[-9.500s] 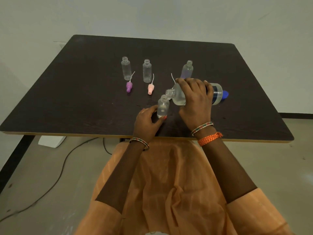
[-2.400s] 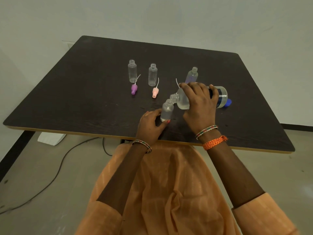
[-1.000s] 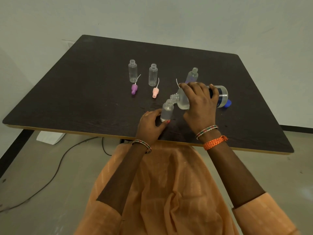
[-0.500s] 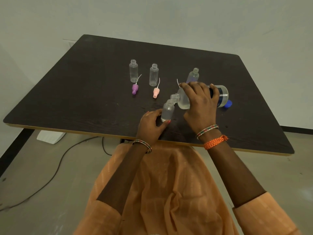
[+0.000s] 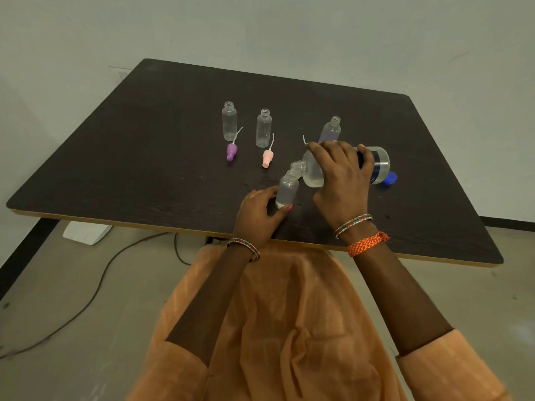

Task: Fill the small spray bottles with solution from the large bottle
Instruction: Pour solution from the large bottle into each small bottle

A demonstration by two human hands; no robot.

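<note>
We grip the tipped large bottle w/ right hand, left hand pinching light, tippy small spray bottle at base.

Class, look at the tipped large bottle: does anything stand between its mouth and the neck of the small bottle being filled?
Nothing visible does. The large bottle, gripped by the right hand, has its mouth right at the open neck of the small bottle, which the left hand steadies.

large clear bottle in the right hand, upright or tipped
Tipped: large clear bottle lies nearly sideways, its open neck against the small clear bottle's mouth.
</note>
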